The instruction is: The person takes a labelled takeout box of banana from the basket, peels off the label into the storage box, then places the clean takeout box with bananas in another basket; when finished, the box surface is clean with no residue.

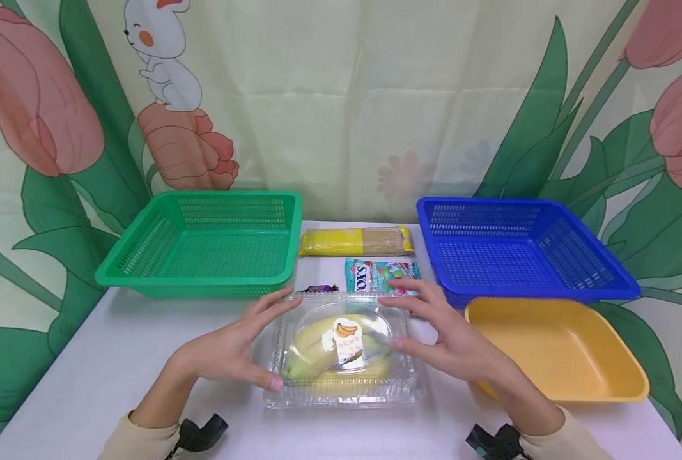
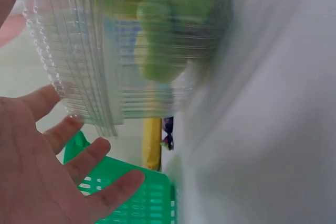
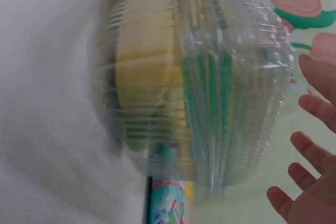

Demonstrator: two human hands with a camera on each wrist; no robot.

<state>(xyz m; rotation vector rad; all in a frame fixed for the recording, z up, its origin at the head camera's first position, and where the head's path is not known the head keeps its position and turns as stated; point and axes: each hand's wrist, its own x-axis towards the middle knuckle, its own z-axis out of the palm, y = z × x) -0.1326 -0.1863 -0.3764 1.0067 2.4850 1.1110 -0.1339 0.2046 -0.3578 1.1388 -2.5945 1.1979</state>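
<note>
A clear plastic clamshell box (image 1: 364, 395) sits on the table in front of me, with yellow-green bananas (image 1: 312, 351) showing through its lid. A white sticker (image 1: 348, 340) with a banana picture is on top. My left hand (image 1: 225, 351) is at the box's left side, thumb near the front corner and fingers spread along the edge. At the opposite side is my right hand (image 1: 452, 335), its fingertips overlapping the lid's right edge in the head view. The right wrist view shows those fingers (image 3: 312, 150) spread and apart from the ridged wall.
Behind stand a green basket (image 1: 202, 284) at left and a blue basket (image 1: 548, 291) at right. A yellow tub (image 1: 553, 358) is beside my right forearm. Beyond the box lie a yellow-and-brown packet (image 1: 356, 241), a teal candy bag (image 1: 369, 273) and a small purple-wrapped sweet (image 1: 320, 289).
</note>
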